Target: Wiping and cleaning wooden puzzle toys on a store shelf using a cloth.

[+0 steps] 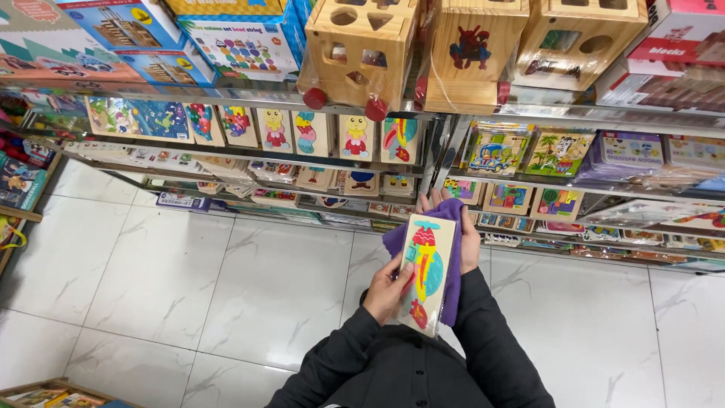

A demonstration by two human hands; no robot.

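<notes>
Head view, looking down at a shop aisle. Centre: a flat wooden puzzle board (425, 272) w/ a colourful fish-like picture, held upright-tilted in front of the person's dark jacket, above the white tiled floor (189, 279). Left hand (388, 291) grips the board's left edge, thumb on the front face, fingers curled behind; grip clenched on the board. Right hand (453, 227) sits behind and at the board's far right, wrapped in a purple cloth (451, 261) that shows along the board's right side and far-left corner; fingertips visible above the cloth, grip closed on cloth, pressed against the board. Far side: metal shelves (445, 128) running left to right, stocked w/ rows of similar picture puzzles (355, 140) standing face-out, more on lower tiers. Top shelf: wooden shape-sorter boxes (362, 49) w/ red wheels, wrapped in clear film, plus boxed toys (234, 38) to the left. Near left corner: edge of a wooden crate (45, 393) w/ books.
</notes>
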